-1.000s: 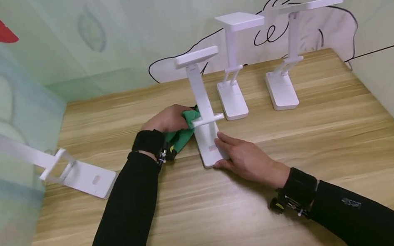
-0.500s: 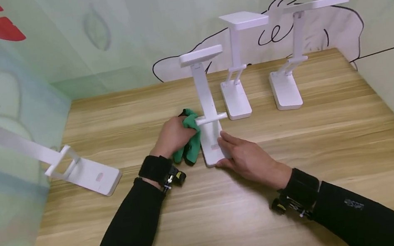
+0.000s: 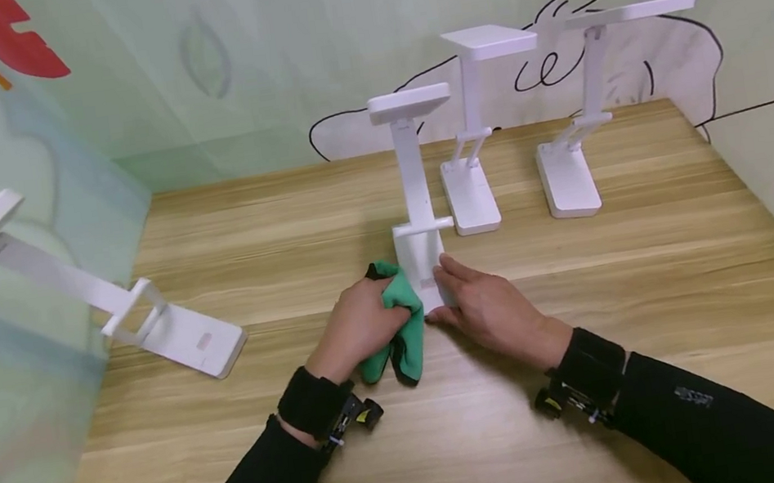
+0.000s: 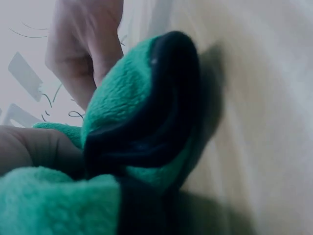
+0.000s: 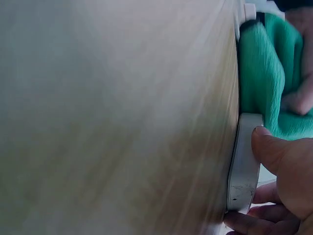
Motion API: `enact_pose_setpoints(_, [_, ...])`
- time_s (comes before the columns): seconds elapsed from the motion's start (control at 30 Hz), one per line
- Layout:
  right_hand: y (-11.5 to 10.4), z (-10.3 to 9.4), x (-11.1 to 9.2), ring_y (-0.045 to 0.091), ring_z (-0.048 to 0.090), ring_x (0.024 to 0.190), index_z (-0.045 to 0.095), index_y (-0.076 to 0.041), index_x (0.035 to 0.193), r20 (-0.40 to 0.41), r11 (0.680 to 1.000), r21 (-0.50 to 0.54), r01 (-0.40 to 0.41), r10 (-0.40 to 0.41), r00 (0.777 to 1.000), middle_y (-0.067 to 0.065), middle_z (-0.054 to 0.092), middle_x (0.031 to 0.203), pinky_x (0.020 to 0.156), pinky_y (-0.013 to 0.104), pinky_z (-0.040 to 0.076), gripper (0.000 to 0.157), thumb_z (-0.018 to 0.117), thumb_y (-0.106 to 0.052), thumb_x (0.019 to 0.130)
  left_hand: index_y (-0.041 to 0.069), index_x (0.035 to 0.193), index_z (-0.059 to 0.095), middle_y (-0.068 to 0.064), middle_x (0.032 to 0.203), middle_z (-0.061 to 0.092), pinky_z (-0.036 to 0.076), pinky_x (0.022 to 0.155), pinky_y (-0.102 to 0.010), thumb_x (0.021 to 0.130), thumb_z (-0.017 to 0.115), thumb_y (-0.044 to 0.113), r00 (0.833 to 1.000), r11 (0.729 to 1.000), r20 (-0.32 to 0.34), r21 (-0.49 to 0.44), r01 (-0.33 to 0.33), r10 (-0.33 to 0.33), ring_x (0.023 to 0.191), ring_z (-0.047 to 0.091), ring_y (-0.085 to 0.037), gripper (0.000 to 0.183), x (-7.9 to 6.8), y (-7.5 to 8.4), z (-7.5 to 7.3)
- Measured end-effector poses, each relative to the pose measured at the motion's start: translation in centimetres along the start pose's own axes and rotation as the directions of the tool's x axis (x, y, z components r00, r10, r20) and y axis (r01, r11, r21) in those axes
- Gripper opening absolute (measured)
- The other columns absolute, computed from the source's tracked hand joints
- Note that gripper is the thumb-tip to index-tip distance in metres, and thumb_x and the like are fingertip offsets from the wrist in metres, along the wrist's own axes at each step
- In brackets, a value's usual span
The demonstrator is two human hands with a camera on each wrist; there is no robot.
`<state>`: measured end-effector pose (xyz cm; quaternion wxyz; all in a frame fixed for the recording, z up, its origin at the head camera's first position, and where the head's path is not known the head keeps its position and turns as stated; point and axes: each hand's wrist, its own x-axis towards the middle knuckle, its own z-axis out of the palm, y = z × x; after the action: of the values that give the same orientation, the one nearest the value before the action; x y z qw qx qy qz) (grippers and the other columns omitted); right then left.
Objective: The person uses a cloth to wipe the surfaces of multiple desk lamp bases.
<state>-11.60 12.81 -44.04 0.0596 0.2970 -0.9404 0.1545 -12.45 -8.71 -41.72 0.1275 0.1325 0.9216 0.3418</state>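
My left hand (image 3: 357, 324) pinches a bunched green cloth (image 3: 409, 346) with dark edging. The cloth lies against the left front side of a white desk lamp's base (image 3: 419, 257). Above the base, the lamp's arm (image 3: 413, 172) rises to a flat head. My right hand (image 3: 494, 313) grips the base at its front right corner, thumb in front and fingers along the side. Close up in the right wrist view, the thumb presses the base edge (image 5: 244, 166), which has small dark marks, and the cloth (image 5: 259, 68) touches its far end. Cloth folds (image 4: 117, 88) hide some left fingers.
Another white lamp (image 3: 196, 338) stands at the left, angled toward me. Two more, a nearer lamp (image 3: 473, 196) and a right-hand lamp (image 3: 569, 179), stand at the back of the wooden table (image 3: 268, 242). A wall covering with drawings (image 3: 272, 59) borders the table.
My left hand has drawn the green cloth from beside the lamp's hinge toward me, to the base's front end. The lamp has turned slightly; my right hand keeps its grip.
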Motion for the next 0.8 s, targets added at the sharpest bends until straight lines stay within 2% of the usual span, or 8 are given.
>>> enact_pose_setpoints(0.2, [0.9,-0.2,0.3,0.038,0.055,0.117,0.047,0.009,0.135,0.022,0.998,0.035,-0.044,0.044,0.999,0.029,0.044,0.143,0.086,0.047,0.053,0.069,0.066,-0.039,0.09,0.018,0.069,0.053,0.004,0.061,0.045,0.04,0.05,-0.027,0.083,0.064,0.019,0.998,0.999,0.067,-0.047,-0.016,0.019,0.055,0.049,-0.014,0.019,-0.8,0.1,0.1])
enact_pose_setpoints(0.3, [1.1,-0.3,0.5,0.038,0.053,0.12,0.046,0.008,0.137,0.041,0.997,0.045,-0.067,0.065,0.997,0.028,0.042,0.145,0.09,0.047,0.051,0.069,0.066,-0.039,0.091,0.018,0.069,0.053,0.004,0.061,0.044,0.04,0.051,-0.027,0.083,0.064,0.02,0.997,0.999,0.077,-0.031,-0.024,0.026,0.056,0.049,-0.014,0.018,-1.1,0.2,0.0])
enact_pose_setpoints(0.37, [1.1,-0.3,0.6,0.037,0.055,0.118,0.048,0.006,0.136,0.039,0.997,0.04,-0.065,0.063,0.997,0.028,0.044,0.143,0.088,0.047,0.052,0.065,0.066,-0.038,0.091,0.017,0.071,0.056,0.002,0.063,0.049,0.042,0.052,-0.028,0.083,0.064,0.021,0.999,1.0,0.051,-0.003,-0.02,0.02,0.058,0.051,-0.015,0.015,-1.1,0.1,-0.2])
enact_pose_setpoints(0.43, [1.0,-0.4,0.5,0.036,0.058,0.113,0.052,0.004,0.133,0.025,0.999,0.03,-0.028,0.028,0.999,0.027,0.049,0.139,0.086,0.046,0.053,0.059,0.067,-0.034,0.091,0.015,0.087,0.067,-0.001,0.073,0.057,0.044,0.056,-0.029,0.083,0.063,0.021,1.0,1.0,-0.002,0.004,0.009,-0.009,0.064,0.053,-0.018,0.008,-1.1,-0.2,-0.3])
enact_pose_setpoints(0.5, [0.8,-0.4,0.2,0.035,0.06,0.11,0.058,0.002,0.128,0.013,0.999,-0.001,0.05,-0.05,0.999,0.026,0.054,0.133,0.083,0.045,0.055,0.05,0.068,-0.029,0.091,0.015,0.111,0.069,-0.005,0.093,0.065,0.047,0.063,-0.032,0.082,0.063,0.02,0.996,0.999,-0.069,0.004,0.048,-0.048,0.073,0.055,-0.02,0.03,-1.1,-0.6,-0.5])
enact_pose_setpoints(0.6, [0.4,-0.6,-0.6,0.034,0.061,0.109,0.06,0.001,0.126,-0.001,0.987,-0.043,0.152,-0.152,0.988,0.025,0.059,0.128,0.083,0.045,0.055,0.043,0.066,-0.022,0.09,0.016,0.139,0.053,-0.011,0.123,0.06,0.048,0.076,-0.036,0.082,0.062,0.019,0.985,0.995,-0.139,-0.034,0.094,-0.098,0.088,0.055,-0.024,0.057,-1.2,-1.2,-0.8])
enact_pose_setpoints(0.67, [0.3,-0.6,-1.0,0.033,0.059,0.113,0.059,0.001,0.127,0.003,0.98,-0.067,0.186,-0.186,0.982,0.025,0.059,0.129,0.084,0.045,0.055,0.042,0.064,-0.021,0.091,0.016,0.142,0.049,-0.013,0.132,0.056,0.048,0.084,-0.04,0.083,0.061,0.018,0.981,0.994,-0.158,-0.052,0.101,-0.108,0.096,0.054,-0.026,0.06,-1.2,-1.5,-1.0])
enact_pose_setpoints(0.8, [0.3,-0.7,-1.5,0.032,0.058,0.114,0.056,0.0,0.132,0.013,0.981,-0.072,0.182,-0.182,0.983,0.025,0.056,0.132,0.087,0.045,0.054,0.043,0.06,-0.019,0.094,0.014,0.142,0.048,-0.016,0.134,0.054,0.046,0.095,-0.046,0.085,0.059,0.017,0.975,0.992,-0.191,-0.074,0.103,-0.115,0.11,0.053,-0.029,0.058,-1.4,-1.9,-1.2])
